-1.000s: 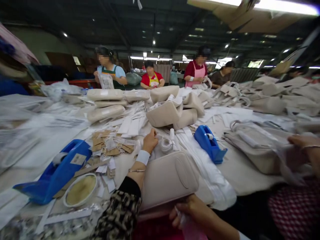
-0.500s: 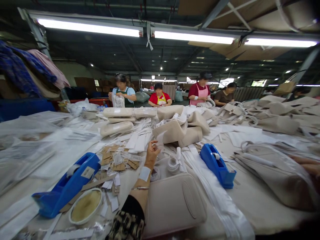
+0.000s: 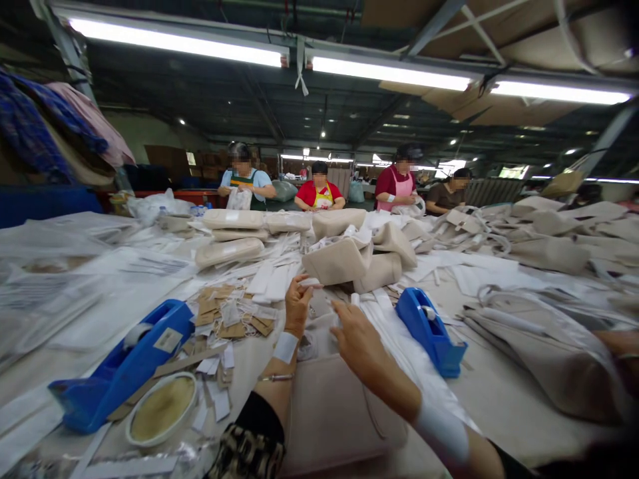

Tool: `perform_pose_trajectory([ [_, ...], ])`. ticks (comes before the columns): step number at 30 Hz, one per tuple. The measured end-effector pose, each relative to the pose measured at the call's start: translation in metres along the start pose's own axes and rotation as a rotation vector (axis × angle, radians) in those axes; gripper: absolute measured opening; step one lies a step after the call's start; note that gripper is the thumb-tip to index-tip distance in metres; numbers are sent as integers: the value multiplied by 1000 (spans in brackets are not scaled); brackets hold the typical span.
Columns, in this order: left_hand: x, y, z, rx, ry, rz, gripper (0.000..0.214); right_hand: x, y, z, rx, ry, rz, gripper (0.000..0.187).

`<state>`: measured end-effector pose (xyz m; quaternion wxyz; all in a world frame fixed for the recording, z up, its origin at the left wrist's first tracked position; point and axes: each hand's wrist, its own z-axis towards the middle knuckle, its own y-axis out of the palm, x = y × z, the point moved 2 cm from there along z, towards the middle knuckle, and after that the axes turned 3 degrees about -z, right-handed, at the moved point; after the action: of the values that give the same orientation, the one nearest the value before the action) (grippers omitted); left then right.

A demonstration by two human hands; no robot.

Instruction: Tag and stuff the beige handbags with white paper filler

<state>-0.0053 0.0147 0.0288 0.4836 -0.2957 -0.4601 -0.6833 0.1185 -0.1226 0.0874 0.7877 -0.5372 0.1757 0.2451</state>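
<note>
My left hand (image 3: 296, 309) is raised above the far end of a beige bag, its fingers pinching a small piece of thin white film (image 3: 310, 282). To its right, my right hand (image 3: 355, 339) reaches in over the bag with thumb and forefinger apart and nothing visible between them. The beige bag (image 3: 329, 412) lies flat in front of me, partly covered by both forearms. Clear plastic wrap and a pale coiled strap (image 3: 308, 347) show at the bag's far end, mostly behind my hands.
Blue tape dispensers stand left (image 3: 130, 359) and right (image 3: 433, 332). Near the left one are a bowl of yellowish paste (image 3: 162, 409) and scattered tags (image 3: 232, 316). Beige bags (image 3: 337, 259) are heaped beyond. Another person's hand (image 3: 616, 342) touches a bag at right; several people work opposite.
My right hand has come into view from the lower right and moved close to my left hand. The film in my left hand, upright before, now lies more level.
</note>
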Motion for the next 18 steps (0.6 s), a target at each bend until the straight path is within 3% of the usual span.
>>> perform_pose_trajectory([
  [2,4,1,-2,-42,-6,-1,38,2,20,45,74,50,11,35],
  [5,7,2,-5,-114,-11,6,39,14,51,77,90,104,49,31],
  [8,10,4,-5,-166,2,25,44,28,70,72,111,98,86,23],
  [14,11,-4,-11,-310,-14,231,72,48,75,53,207,25,134,29],
  [18,-1,-19,-20,-394,-61,426,65,55,82,51,260,-6,166,31],
])
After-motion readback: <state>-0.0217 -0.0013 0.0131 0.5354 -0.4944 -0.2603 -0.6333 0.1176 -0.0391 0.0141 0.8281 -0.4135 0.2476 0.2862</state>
